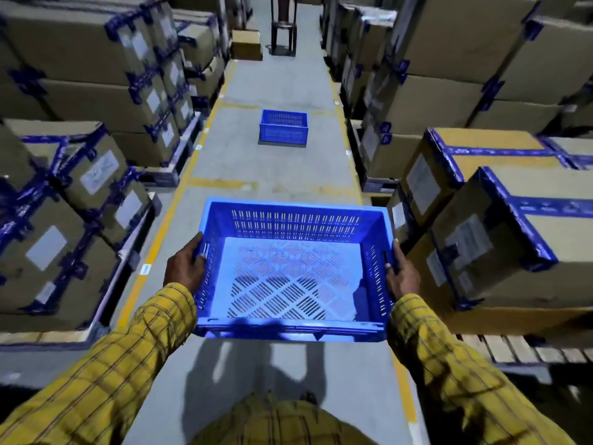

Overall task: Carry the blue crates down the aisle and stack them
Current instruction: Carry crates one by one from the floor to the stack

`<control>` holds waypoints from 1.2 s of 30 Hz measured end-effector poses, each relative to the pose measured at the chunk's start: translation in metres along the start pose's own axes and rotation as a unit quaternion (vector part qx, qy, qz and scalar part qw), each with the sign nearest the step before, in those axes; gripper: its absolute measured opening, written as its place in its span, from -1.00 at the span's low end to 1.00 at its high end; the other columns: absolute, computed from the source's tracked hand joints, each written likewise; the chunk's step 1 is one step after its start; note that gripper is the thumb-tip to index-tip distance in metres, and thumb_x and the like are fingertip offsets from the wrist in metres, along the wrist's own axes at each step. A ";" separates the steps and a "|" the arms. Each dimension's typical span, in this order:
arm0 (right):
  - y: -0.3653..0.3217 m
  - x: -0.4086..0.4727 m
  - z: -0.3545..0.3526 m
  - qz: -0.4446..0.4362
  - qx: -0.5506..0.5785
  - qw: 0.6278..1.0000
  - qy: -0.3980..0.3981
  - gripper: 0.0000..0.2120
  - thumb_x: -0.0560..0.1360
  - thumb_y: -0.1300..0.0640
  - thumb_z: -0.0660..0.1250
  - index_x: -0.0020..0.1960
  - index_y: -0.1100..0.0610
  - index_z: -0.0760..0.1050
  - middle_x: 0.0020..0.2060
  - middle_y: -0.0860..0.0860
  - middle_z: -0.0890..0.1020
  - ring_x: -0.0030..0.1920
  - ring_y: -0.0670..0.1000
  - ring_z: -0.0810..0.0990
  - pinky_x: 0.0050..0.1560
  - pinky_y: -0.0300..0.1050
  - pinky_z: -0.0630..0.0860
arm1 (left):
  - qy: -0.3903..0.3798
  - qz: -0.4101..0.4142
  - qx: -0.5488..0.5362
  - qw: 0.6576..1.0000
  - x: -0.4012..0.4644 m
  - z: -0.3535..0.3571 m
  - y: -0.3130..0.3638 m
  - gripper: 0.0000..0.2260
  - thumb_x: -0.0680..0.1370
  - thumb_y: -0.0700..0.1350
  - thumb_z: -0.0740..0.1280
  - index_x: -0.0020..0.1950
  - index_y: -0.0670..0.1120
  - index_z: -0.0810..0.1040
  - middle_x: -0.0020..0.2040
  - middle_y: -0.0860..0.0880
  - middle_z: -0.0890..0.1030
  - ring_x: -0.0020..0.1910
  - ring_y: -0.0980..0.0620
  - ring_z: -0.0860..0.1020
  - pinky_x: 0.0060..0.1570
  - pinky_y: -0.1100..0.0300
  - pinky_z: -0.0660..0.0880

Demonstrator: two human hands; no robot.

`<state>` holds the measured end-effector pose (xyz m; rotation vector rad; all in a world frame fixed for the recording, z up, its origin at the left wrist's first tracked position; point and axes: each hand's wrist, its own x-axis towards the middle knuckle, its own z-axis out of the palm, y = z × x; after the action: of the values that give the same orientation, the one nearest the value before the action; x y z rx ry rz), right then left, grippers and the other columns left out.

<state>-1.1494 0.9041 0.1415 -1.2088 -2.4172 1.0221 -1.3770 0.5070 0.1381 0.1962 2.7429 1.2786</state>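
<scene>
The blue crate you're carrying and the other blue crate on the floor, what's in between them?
Only bare grey floor with faded yellow markings, seen in the head view, lies between the carried crate and the far crate.

Grey floor [282, 168], stacked cartons [80, 59] both sides, dim light.
</scene>
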 end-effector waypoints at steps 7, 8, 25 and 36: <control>-0.034 0.117 0.012 -0.005 -0.017 1.000 -0.016 -0.41 0.61 0.18 0.20 0.56 -0.15 0.13 0.28 0.27 0.50 0.30 0.28 0.48 0.39 0.08 0.34 | 0.027 -0.022 -0.034 0.999 0.087 0.029 0.035 -0.55 0.60 -0.22 0.25 0.49 0.04 0.38 0.35 -0.11 0.54 0.26 -0.16 0.55 0.35 -0.08 0.43; -0.039 0.135 0.016 -0.006 -0.013 1.000 -0.018 -0.41 0.60 0.18 0.21 0.56 -0.15 0.14 0.30 0.25 0.50 0.31 0.27 0.48 0.41 0.09 0.34 | 0.029 -0.024 -0.038 0.999 0.102 0.033 0.039 -0.55 0.61 -0.23 0.25 0.49 0.03 0.39 0.36 -0.10 0.54 0.26 -0.16 0.55 0.35 -0.07 0.42; -0.166 0.416 0.144 0.025 0.009 1.000 0.005 -0.40 0.59 0.19 0.21 0.53 -0.22 0.15 0.22 0.22 0.54 0.20 0.26 0.55 0.29 0.22 0.45 | 0.005 -0.021 -0.052 0.998 0.453 0.082 0.073 -0.57 0.59 -0.21 0.28 0.46 0.00 0.43 0.32 -0.12 0.57 0.25 -0.14 0.56 0.34 -0.09 0.44; -0.224 0.591 0.193 0.024 0.022 0.999 0.008 -0.40 0.59 0.21 0.20 0.54 -0.21 0.17 0.26 0.23 0.51 0.26 0.27 0.51 0.34 0.22 0.41 | -0.002 -0.019 -0.063 0.998 0.640 0.133 0.126 -0.58 0.61 -0.22 0.26 0.47 0.00 0.42 0.35 -0.09 0.54 0.25 -0.13 0.55 0.32 -0.01 0.44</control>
<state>-1.7486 1.1795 0.1071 -1.2619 -2.3506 1.0692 -1.9792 0.7910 0.1217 0.1329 2.6383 1.4336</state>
